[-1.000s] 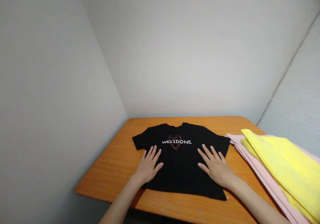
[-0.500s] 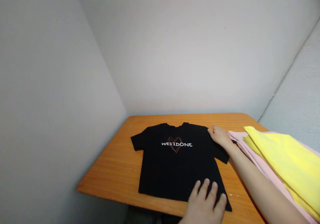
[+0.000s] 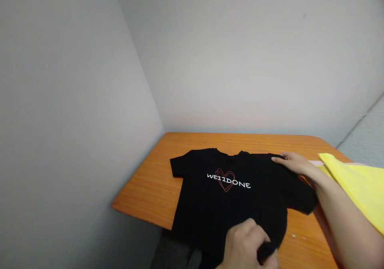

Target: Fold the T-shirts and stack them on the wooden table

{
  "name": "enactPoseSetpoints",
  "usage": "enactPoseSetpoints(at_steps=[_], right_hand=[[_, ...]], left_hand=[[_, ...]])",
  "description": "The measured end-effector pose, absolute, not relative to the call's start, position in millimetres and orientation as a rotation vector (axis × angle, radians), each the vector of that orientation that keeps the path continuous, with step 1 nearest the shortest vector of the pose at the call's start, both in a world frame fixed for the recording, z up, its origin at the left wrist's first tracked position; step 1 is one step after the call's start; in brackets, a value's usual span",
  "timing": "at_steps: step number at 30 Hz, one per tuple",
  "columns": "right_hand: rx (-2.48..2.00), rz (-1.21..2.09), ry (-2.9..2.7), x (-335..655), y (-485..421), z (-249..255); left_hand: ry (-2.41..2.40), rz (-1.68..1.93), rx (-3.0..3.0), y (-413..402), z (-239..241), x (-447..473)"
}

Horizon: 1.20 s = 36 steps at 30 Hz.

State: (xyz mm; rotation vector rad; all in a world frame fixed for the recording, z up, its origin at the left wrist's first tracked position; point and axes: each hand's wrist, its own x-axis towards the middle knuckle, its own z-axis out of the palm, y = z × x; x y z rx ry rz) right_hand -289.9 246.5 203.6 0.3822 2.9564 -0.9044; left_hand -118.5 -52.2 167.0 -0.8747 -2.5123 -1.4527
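A black T-shirt (image 3: 228, 205) with white lettering and a red heart lies face up on the orange table (image 3: 156, 181). Its hem hangs a little past the near edge. My left hand (image 3: 244, 245) is at the bottom of the view, fingers curled round a bunched fold of the hem on the shirt's right side. My right hand (image 3: 295, 164) reaches in from the right. Its fingers are pressed together on the shirt's right shoulder, beside the sleeve.
A stack of yellow cloth (image 3: 357, 185) lies at the table's right end, with a strip of pink cloth (image 3: 316, 163) showing under it. Grey walls close off the table on the left and at the back. The near table edge runs under the shirt's hem.
My left hand has curled from lying flat to gripping the hem. My right hand has stayed on the shoulder. The view has shifted, so everything sits further right in the frame.
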Motion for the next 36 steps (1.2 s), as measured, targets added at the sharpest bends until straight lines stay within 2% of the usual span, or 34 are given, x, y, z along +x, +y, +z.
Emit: enactPoseSetpoints(at_steps=[3,7,10,13,15,18,21,26,31,36], right_hand=[[0.254,-1.143,2.899,-312,207,240],[0.06,-1.348,2.827,-361,119,275],[-0.013,-1.326,2.807,-396,42,275],[-0.057,-1.227,2.791,-415,-22,254],[-0.115,-1.161,2.765,-419,-49,235],[-0.22,-1.097,2.741,-418,-58,215],[-0.31,-1.084,2.736,-416,-42,209],[-0.371,-1.145,2.653,-415,-24,214],[-0.354,-1.296,2.482,-412,-63,224],[-0.489,-1.425,2.462,-386,-79,229]], left_hand=[[-2.539,-1.965,-0.389,-84,190,-118],[-2.406,-2.081,-0.012,-129,197,-114],[-2.452,-1.849,0.172,-161,194,-111],[-2.667,-1.332,0.329,-189,184,-108],[-2.789,-1.018,0.369,-204,170,-106],[-2.782,-0.767,0.305,-219,144,-107],[-2.655,-0.744,0.265,-225,122,-114],[-2.656,-0.931,0.141,-219,113,-121],[-2.8,-1.0,0.041,-208,130,-114],[-2.785,-0.912,0.154,-236,167,-137]])
